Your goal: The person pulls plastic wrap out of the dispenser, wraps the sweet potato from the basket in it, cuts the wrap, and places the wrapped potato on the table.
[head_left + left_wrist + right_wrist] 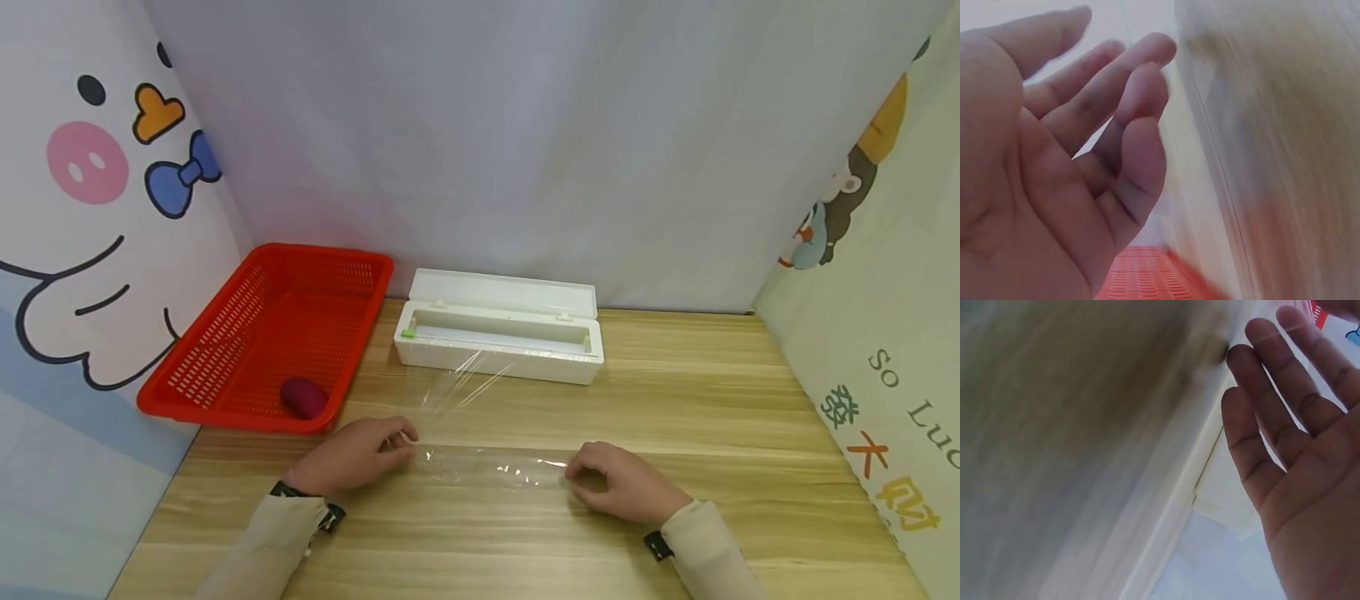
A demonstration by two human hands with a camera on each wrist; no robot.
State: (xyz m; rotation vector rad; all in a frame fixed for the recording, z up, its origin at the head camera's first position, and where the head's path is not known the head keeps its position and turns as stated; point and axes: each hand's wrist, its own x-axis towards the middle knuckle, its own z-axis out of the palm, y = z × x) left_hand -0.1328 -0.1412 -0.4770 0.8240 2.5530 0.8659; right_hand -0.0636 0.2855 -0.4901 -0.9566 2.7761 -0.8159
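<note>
Head view shows you at a wood-grain table (720,408), your left hand (352,457) and right hand (626,483) each pinching an end of the near edge of clear film (491,468), stretched between them above the wood. Beyond, the sheet reaches toward a lidded white box (502,368), its lid raised; at far left, a red basket (300,325) holds a dark-red oval object (303,397).

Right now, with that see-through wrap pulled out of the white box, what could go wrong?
The clear film might cling to itself, as shiny creases show where it runs back to the box. The white box could slide if the film is pulled hard, because neither the left grip nor the right grip holds it down. The left grip is also close to the red basket and might bump it.
</note>
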